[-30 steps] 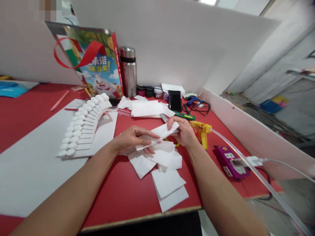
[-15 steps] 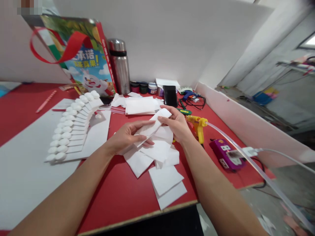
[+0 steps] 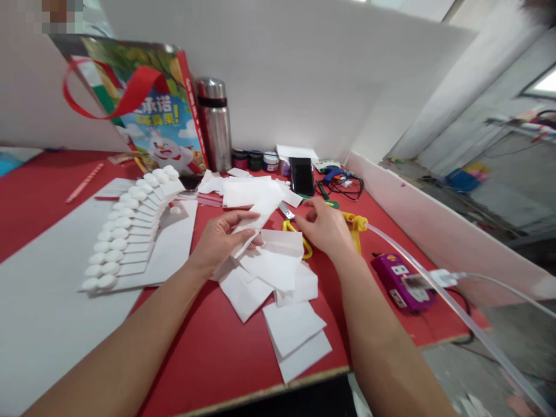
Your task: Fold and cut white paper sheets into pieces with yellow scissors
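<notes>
My left hand [image 3: 226, 240] pinches a folded strip of white paper [image 3: 263, 211] by its lower end, holding it at a slant above a loose pile of white paper pieces [image 3: 278, 263]. My right hand [image 3: 325, 226] holds nothing that I can see; its fingers are bent and apart. Just left of its fingertips lies a pair of scissors [image 3: 307, 249] with yellow handles, partly covered by paper. Behind the right hand a yellow glue gun [image 3: 358, 226] is partly hidden, a long clear glue stick [image 3: 417, 269] running out of its back.
At left, a curved white paper piece with rows of round white pads [image 3: 113, 255] stands on white board [image 3: 182, 237]. A picture bag [image 3: 160, 121], steel flask [image 3: 217, 127], paint jars [image 3: 255, 161] and phone [image 3: 302, 176] line the back. A purple box [image 3: 402, 284] sits right.
My right hand has let go of the paper strip and moved right, toward the scissors. The left hand keeps hold of the strip. The view has shifted slightly.
</notes>
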A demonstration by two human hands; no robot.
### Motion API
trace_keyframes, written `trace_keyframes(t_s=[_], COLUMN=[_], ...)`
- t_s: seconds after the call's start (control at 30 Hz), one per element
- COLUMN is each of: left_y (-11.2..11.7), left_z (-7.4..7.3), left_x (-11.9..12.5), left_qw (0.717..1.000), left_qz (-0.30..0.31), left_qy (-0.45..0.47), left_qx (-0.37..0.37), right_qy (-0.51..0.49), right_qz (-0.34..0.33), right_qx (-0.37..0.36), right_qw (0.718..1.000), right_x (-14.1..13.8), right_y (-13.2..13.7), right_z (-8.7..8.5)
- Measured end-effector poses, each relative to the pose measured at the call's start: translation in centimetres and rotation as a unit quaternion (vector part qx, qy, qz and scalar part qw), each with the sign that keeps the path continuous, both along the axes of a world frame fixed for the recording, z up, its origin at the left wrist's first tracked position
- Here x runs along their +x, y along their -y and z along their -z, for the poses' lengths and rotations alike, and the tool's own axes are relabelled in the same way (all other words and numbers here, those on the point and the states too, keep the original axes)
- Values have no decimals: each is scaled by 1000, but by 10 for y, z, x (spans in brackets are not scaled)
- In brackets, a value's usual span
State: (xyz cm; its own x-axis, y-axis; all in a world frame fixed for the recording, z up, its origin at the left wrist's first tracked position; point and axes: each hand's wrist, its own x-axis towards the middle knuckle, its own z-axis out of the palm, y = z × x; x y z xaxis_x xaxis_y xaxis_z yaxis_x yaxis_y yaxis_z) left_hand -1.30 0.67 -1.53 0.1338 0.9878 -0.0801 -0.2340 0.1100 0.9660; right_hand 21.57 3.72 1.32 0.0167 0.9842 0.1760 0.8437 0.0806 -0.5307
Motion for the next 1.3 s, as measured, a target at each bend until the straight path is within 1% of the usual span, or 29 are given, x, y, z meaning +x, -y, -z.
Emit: trace_keyframes(t_s=[0.03,0.07,0.1,0.13,0.2,0.3,0.37,0.4,0.43,0.47,0.5,0.53,0.57,0.6,0.67,0.73,0.83,0.9,0.97,1.07,1.2,1.3], left_y=[-1,-2,-3,-3,-3,-2,-2,-3,-3,-4,-4,-5,-6,-6,-7,-7,-6,-6,-5,-5,-4,-3], left_z=[1,1,2,2,1,-2,-4,-5,-6,-6,-6,-6,-6,-6,-6,-7,-8,-9,-9,-8,-9,-12], left_x=[-1,-2,-3,-4,-5,-7,-9,-9,-10,-11,-12,-13,-13,-14,-14,-15,-16,-17,-18,-19,-19,-18], left_qw=[1000,1000,1000,999,999,999,999,999,999,999,999,999,998,998,998,997,996,996,996,995,995,996], left_qz=[-10,-18,-24,-28,-30,-29,-25,-24,-23,-23,-26,-29,-33,-37,-44,-45,-37,-34,-31,-26,-12,11], left_qy=[-2,-1,2,4,12,24,29,30,28,26,24,23,23,25,33,45,63,64,61,63,65,66], left_qx=[8,15,20,24,28,31,33,34,35,37,38,38,38,38,41,48,53,55,61,67,69,65], right_qy=[84,153,206,241,266,239,193,157,99,13,-72,-150,-205,-239,-241,-209,-150,-132,-128,-158,-137,-127], right_qz=[-1,-4,-4,0,8,24,28,22,-4,-27,-40,-53,-71,-84,-97,-126,-194,-212,-233,-259,-256,-255], right_qx=[-38,-72,-97,-111,-125,-152,-153,-142,-133,-135,-143,-149,-145,-138,-137,-124,-187,-203,-220,-239,-252,-267], right_qw=[996,986,974,964,956,959,969,977,986,990,986,976,965,957,956,962,951,947,938,923,923,921], right_x=[-1,-4,-8,-13,-22,-21,-10,-3,3,9,14,17,19,18,15,9,4,6,11,19,22,20], right_y=[2,4,6,7,7,2,-3,-5,-5,-5,-3,0,3,8,18,30,50,63,73,79,76,71], right_z=[-1,-3,-3,-4,-3,1,2,2,1,0,-4,-8,-14,-22,-40,-58,-79,-85,-84,-75,-63,-57])
